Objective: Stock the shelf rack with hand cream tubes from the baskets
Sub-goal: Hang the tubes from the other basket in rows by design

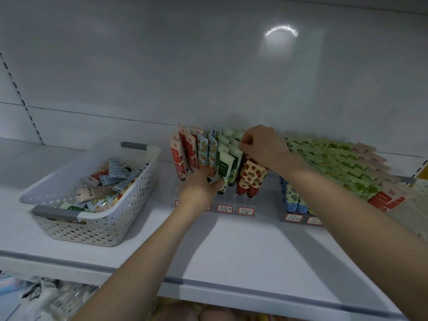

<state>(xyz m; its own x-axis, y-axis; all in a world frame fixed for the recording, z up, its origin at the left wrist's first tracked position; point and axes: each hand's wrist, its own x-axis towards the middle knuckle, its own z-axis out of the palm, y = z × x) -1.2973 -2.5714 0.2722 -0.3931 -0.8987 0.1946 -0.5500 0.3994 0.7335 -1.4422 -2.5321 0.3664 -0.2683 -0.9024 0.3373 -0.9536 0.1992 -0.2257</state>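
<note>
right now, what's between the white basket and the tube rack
Only a bare strip of white shelf separates basket and rack, in the head view.

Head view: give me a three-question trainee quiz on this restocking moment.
1. True or false: the white basket is empty.
2. The right hand pinches the top of a tube of which colour? A red, B green, C blue.
3. Fill in: the hand at the foot of the upright tubes is the ___ one.
Key: 1 false. 2 B, a green tube. 3 left hand.
</note>
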